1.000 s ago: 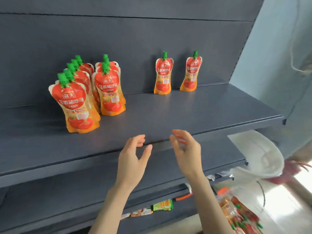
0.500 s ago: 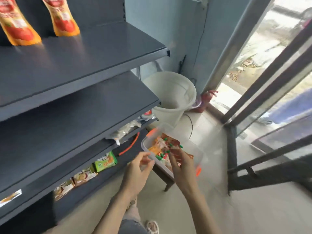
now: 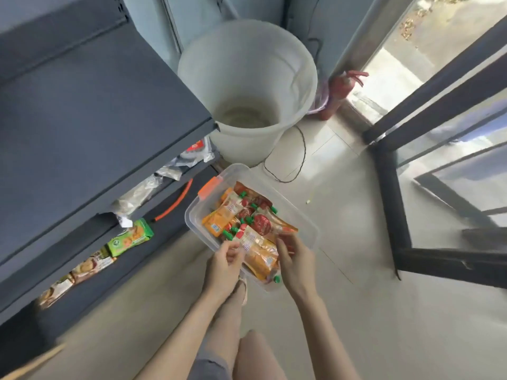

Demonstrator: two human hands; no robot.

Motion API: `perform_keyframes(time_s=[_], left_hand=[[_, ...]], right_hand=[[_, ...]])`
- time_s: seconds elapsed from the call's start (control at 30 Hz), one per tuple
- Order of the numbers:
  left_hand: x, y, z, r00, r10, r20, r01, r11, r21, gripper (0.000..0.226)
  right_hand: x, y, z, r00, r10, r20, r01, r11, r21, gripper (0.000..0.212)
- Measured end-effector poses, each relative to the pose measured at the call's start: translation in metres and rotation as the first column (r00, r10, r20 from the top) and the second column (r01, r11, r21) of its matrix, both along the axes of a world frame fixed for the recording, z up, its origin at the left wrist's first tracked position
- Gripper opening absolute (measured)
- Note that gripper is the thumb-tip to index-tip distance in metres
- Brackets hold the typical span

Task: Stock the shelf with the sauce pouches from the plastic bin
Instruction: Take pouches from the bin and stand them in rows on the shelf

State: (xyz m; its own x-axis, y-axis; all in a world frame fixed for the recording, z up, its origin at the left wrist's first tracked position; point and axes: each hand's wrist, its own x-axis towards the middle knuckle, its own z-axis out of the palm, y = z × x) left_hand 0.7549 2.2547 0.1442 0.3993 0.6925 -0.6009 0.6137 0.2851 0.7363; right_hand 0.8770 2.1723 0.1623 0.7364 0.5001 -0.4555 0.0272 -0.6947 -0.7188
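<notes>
Fingers of both hands, left hand [image 3: 223, 266] and right hand [image 3: 295, 259], pinch one sauce pouch [image 3: 258, 249] at the plastic bin's [image 3: 193, 215] near edge; slick film and tangled neighbours could spill pouches out.

The pouch labels [image 3: 256, 242] blur past reading. Both hands cover the plastic bin's near rim [image 3: 270, 287], and lower pouches lie buried under the top ones.

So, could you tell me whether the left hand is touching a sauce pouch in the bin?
Touching. The head view shows the left hand with its fingertips pinching the top sauce pouch in the plastic bin.
</notes>
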Motion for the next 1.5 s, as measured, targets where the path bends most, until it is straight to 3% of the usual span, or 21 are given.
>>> perform_keyframes(time_s=[0.17, 0.37, 0.53, 0.63, 0.8, 0.9, 1.03, 1.13, 1.17, 1.27, 1.33, 1.5], left_hand=[[0.039, 0.013, -0.085, 0.974, 0.138, -0.178, -0.166, 0.974, -0.151, 0.012], [0.079, 0.011, -0.167, 0.893, 0.23, -0.386, -0.339, 0.909, -0.242, 0.044], [0.097, -0.009, -0.219, 0.775, 0.354, -0.523, -0.509, 0.84, -0.187, 0.067], [0.11, -0.028, -0.244, 0.702, 0.478, -0.527, -0.615, 0.781, -0.111, 0.076], [0.125, -0.05, -0.275, 0.549, 0.615, -0.567, -0.713, 0.698, 0.066, 0.074], [0.129, -0.052, -0.283, 0.495, 0.683, -0.537, -0.755, 0.644, 0.125, 0.071], [0.125, -0.059, -0.28, 0.519, 0.726, -0.45, -0.752, 0.639, 0.163, 0.06], [0.116, -0.064, -0.274, 0.549, 0.753, -0.362, -0.767, 0.626, 0.139, 0.039], [0.112, -0.064, -0.272, 0.564, 0.76, -0.323, -0.773, 0.623, 0.116, 0.032], [0.105, -0.062, -0.252, 0.57, 0.797, -0.2, -0.813, 0.582, -0.002, 0.019], [0.101, -0.056, -0.224, 0.544, 0.832, -0.112, -0.839, 0.536, -0.094, 0.02], [0.079, -0.047, -0.129, 0.423, 0.906, 0.014, -0.872, 0.411, -0.268, 0.028]], right_hand=[[0.041, 0.028, -0.075, 0.994, 0.02, -0.103, -0.033, 0.991, -0.128, 0.02], [0.072, 0.047, -0.177, 0.965, 0.236, -0.114, -0.26, 0.922, -0.287, 0.026], [0.09, 0.044, -0.246, 0.9, 0.407, -0.157, -0.434, 0.806, -0.403, 0.045], [0.096, 0.036, -0.272, 0.841, 0.514, -0.169, -0.532, 0.724, -0.439, 0.054], [0.111, 0.035, -0.299, 0.804, 0.579, -0.136, -0.559, 0.657, -0.506, 0.059], [0.111, 0.037, -0.311, 0.818, 0.551, -0.164, -0.555, 0.684, -0.472, 0.054], [0.116, 0.038, -0.314, 0.805, 0.567, -0.176, -0.578, 0.683, -0.446, 0.048], [0.118, 0.035, -0.302, 0.795, 0.585, -0.161, -0.598, 0.713, -0.365, 0.028], [0.118, 0.034, -0.296, 0.797, 0.582, -0.162, -0.6, 0.729, -0.33, 0.018], [0.118, 0.026, -0.269, 0.799, 0.571, -0.188, -0.601, 0.769, -0.216, 0.04], [0.12, 0.023, -0.243, 0.805, 0.541, -0.244, -0.581, 0.802, -0.139, 0.04], [0.121, 0.024, -0.161, 0.747, 0.396, -0.534, -0.44, 0.897, 0.05, 0.017]])
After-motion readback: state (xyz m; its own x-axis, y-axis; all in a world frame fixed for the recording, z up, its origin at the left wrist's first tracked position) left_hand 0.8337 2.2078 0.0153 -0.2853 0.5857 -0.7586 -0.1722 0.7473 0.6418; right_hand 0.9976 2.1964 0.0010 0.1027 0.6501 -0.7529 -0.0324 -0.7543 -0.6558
